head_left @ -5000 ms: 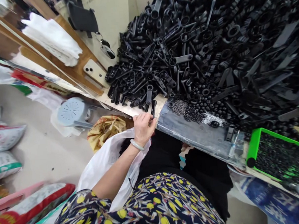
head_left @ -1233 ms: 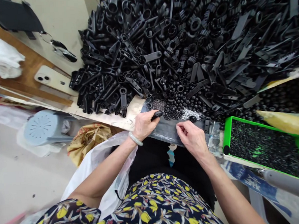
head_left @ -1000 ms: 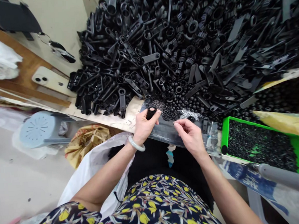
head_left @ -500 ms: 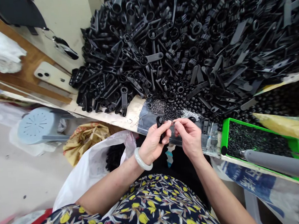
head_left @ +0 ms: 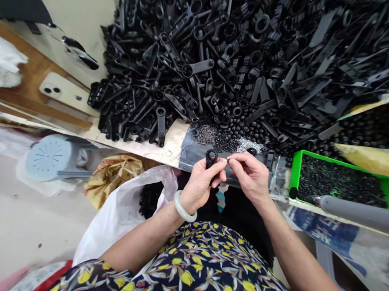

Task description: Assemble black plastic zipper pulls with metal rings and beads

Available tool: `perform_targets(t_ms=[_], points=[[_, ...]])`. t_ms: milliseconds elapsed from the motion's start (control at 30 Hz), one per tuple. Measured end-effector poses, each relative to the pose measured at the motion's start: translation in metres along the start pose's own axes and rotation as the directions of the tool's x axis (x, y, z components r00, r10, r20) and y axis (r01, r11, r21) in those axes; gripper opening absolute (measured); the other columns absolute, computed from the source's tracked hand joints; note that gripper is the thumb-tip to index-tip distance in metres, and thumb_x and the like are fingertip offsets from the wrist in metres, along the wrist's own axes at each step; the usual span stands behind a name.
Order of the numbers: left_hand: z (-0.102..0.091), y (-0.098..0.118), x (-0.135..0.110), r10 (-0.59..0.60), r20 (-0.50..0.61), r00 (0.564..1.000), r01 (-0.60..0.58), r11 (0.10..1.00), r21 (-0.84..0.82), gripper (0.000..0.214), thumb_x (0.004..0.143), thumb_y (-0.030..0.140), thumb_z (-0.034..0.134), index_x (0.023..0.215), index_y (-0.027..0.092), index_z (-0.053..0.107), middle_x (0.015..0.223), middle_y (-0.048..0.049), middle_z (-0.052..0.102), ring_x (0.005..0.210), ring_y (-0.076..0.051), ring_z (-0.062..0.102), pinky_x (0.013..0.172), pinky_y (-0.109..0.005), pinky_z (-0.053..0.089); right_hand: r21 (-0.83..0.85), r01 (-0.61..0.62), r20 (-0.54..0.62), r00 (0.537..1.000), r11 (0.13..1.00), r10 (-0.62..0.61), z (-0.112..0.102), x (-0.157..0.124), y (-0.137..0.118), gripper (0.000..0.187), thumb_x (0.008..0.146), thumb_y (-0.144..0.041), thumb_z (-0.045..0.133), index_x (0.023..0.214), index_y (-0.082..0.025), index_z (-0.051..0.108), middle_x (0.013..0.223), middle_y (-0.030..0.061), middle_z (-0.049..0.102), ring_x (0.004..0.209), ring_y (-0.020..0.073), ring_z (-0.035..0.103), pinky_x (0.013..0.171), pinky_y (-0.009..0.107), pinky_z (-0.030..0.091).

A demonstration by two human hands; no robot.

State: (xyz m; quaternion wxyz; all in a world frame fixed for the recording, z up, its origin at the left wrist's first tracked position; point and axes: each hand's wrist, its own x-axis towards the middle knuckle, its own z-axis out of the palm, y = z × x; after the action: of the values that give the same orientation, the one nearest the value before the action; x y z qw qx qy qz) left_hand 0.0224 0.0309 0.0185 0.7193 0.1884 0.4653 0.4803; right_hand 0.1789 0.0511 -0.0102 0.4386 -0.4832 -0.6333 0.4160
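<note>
Near the table's front edge, my left hand [head_left: 201, 182] is closed around a black plastic part with a ringed end [head_left: 211, 155]; the ring sticks up above the fingers and the rest is mostly covered. Facing it, my right hand [head_left: 252, 177] pinches with thumb and forefinger. A tiny dark piece shows at those fingertips, too small to name, close to the left thumb tip. Just beyond the hands lie a heap of small brownish-grey bits [head_left: 207, 135], a pile of shiny silver pins [head_left: 250, 145] and many small black beads [head_left: 242, 125].
A big heap of black plastic parts [head_left: 183, 67] covers the table's back. To the right stands a green tray [head_left: 292, 174] of small black pieces, with a grey cylindrical tool [head_left: 356, 210] across it. A phone [head_left: 66, 92] lies left; a white bag [head_left: 103, 225] hangs below.
The ringed end of the black part has turned more toward the camera above my left hand. Both hands stay close together, fingertips nearly meeting. The whole view has shifted slightly.
</note>
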Motion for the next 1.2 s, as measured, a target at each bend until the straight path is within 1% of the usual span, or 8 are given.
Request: perform_targets(t_ms=[200,367,533,733,833,1000,1067,1200], points=[[-0.009,0.001,-0.001,0.002,0.085,0.996,-0.013,0.992,0.124,0.025,0.086,0.037,0.079,0.091,0.014,0.072,0.06,0.0023,0.061,0.048,-0.005,0.039,0.044,-0.02,0.021,-0.07,0.143,0.094,0.986,0.987,-0.136,-0.014,0.001,-0.005,0.009,0.099,-0.024,0.068,0.101,-0.025,0.077,0.087,0.0011,0.071,0.073,0.0147,0.063,0.066,0.029,0.049],[-0.008,0.0,0.0,-0.1,0.093,0.991,0.097,0.995,0.039,0.03,0.078,0.038,0.085,0.087,0.014,0.07,0.056,0.0066,0.051,0.048,-0.004,0.036,0.044,-0.019,0.019,-0.015,0.058,0.083,0.995,0.998,-0.057,-0.015,-0.008,-0.004,0.01,0.098,-0.024,0.07,0.104,-0.027,0.078,0.09,0.0007,0.072,0.07,0.0136,0.063,0.063,0.029,0.05],[-0.009,-0.002,-0.001,-0.195,0.197,0.961,0.194,0.981,0.022,0.032,0.078,0.039,0.086,0.088,0.014,0.067,0.059,0.006,0.053,0.048,-0.004,0.037,0.046,-0.02,0.021,0.09,-0.031,0.083,0.996,0.995,0.023,-0.016,-0.016,0.002,0.01,0.1,-0.028,0.068,0.103,-0.027,0.078,0.089,0.0002,0.071,0.064,0.0121,0.063,0.059,0.027,0.05],[-0.006,-0.008,-0.005,-0.129,0.122,0.984,0.126,0.992,0.033,0.033,0.079,0.04,0.085,0.084,0.014,0.065,0.056,0.0073,0.047,0.05,-0.004,0.033,0.046,-0.02,0.019,0.0,0.015,0.084,0.996,1.0,-0.015,-0.016,-0.019,0.004,0.013,0.102,-0.027,0.064,0.105,-0.025,0.076,0.088,0.0012,0.07,0.069,0.0138,0.065,0.063,0.028,0.052],[-0.006,-0.01,-0.006,-0.113,0.102,0.988,0.111,0.993,0.027,0.033,0.079,0.04,0.085,0.084,0.015,0.065,0.056,0.0075,0.046,0.05,-0.005,0.033,0.046,-0.02,0.019,-0.088,0.107,0.087,0.991,0.99,-0.099,-0.016,-0.018,0.002,0.013,0.103,-0.022,0.063,0.105,-0.024,0.075,0.089,0.0018,0.072,0.072,0.0142,0.066,0.067,0.029,0.052],[-0.006,-0.011,-0.005,-0.094,0.091,0.991,0.089,0.995,0.055,0.034,0.076,0.041,0.088,0.083,0.014,0.068,0.058,0.0071,0.047,0.05,-0.004,0.035,0.045,-0.02,0.019,-0.221,0.301,0.148,0.95,0.928,-0.273,-0.018,-0.015,0.001,0.014,0.101,-0.015,0.064,0.108,-0.024,0.073,0.094,0.0029,0.075,0.079,0.016,0.068,0.073,0.032,0.052],[-0.006,-0.011,-0.004,-0.083,0.069,0.994,0.08,0.996,0.038,0.035,0.073,0.04,0.09,0.082,0.013,0.07,0.058,0.0077,0.046,0.049,-0.003,0.034,0.044,-0.02,0.018,-0.213,0.298,0.147,0.951,0.93,-0.271,-0.019,-0.015,0.0,0.016,0.1,-0.015,0.064,0.11,-0.024,0.073,0.095,0.0034,0.075,0.08,0.0165,0.068,0.072,0.032,0.053],[-0.001,-0.01,-0.004,-0.1,0.059,0.993,0.104,0.993,-0.058,0.034,0.072,0.037,0.091,0.081,0.013,0.069,0.056,0.0094,0.044,0.047,-0.002,0.029,0.045,-0.019,0.018,-0.208,0.242,0.056,0.97,0.948,-0.236,-0.016,-0.021,-0.003,0.023,0.098,-0.015,0.068,0.118,-0.025,0.074,0.092,0.0028,0.072,0.077,0.0161,0.066,0.069,0.031,0.054]])
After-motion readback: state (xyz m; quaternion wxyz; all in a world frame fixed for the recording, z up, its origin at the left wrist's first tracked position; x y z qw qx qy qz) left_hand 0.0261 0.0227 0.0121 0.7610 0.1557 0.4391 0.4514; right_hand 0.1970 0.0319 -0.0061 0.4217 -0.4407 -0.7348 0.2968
